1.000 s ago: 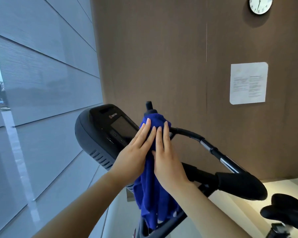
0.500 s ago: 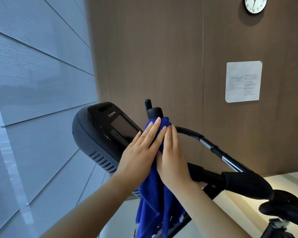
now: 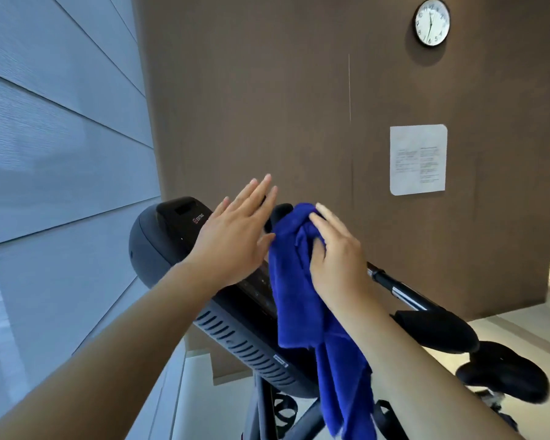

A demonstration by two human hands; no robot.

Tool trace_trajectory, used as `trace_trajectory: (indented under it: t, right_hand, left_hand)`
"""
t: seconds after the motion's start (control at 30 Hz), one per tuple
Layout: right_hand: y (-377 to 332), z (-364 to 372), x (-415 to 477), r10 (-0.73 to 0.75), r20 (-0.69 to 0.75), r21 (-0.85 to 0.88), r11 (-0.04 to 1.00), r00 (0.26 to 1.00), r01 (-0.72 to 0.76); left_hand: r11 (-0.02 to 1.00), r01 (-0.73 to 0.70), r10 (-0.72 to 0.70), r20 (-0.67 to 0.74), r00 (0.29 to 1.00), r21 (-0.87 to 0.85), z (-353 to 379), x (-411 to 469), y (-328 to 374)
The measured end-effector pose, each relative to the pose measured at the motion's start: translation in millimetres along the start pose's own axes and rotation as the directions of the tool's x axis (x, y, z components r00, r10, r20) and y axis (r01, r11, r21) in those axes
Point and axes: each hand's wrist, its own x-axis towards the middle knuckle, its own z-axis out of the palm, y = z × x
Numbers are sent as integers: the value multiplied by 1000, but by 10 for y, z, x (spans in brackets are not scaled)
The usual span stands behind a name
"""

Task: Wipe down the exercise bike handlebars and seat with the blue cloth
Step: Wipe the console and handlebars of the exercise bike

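A blue cloth (image 3: pixel 302 290) is draped over the upright tip of the black exercise bike handlebar (image 3: pixel 404 293) and hangs down in front of the frame. My right hand (image 3: pixel 337 255) presses and cups the cloth's top against the bar end. Left of the cloth, apart from it, my left hand (image 3: pixel 235 236) is lifted over the console with its fingers spread and nothing in it. The bar runs right through a chrome section to a padded black grip (image 3: pixel 442 331). The black seat (image 3: pixel 505 376) shows at the lower right.
The bike's black console (image 3: pixel 172 236) with a screen sits under my left hand. A brown wall behind carries a paper notice (image 3: pixel 418 159) and a round clock (image 3: pixel 431 22). Grey window blinds (image 3: pixel 61 154) fill the left side. Pale floor shows at the lower right.
My left hand has come off the cloth and moved left and up, fingers spread. My right hand stays on the cloth atop the bar end. The view has shifted closer.
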Motion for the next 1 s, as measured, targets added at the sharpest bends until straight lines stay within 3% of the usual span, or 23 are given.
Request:
trace_trajectory:
  t: [0.1,0.23,0.33,0.43,0.63,0.77,1.0]
  right_hand:
    - [-80,157,-8,-40,181,1,999,983,41]
    - [148,252,-404,-65,303,36,998,951,57]
    - [284,216,-504,-52,320,-63,995,946,75]
    - [326,122,-553,-46,359,-127,987,932,97]
    - [290,19,-326,24,409,0,1000,912,-27]
    - [226,63,-299,-31,383,147,989,923,-28]
    - [425,-104,-730,-19,388,-81,995,921,55]
  left_hand:
    - [995,-63,71,105,992,-71,116,89,28]
    - [987,-44,46,8,999,-156,308,-18,66]
    - [986,-53,46,-48,998,-159,344,-22,82]
    - [985,-32,30,-13,999,-167,341,-28,78]
    - [986,-42,44,7,999,-163,340,-14,68]
    - [982,-52,53,-3,999,-184,369,-14,80]
    - [985,22,-17,34,999,-174,393,-142,287]
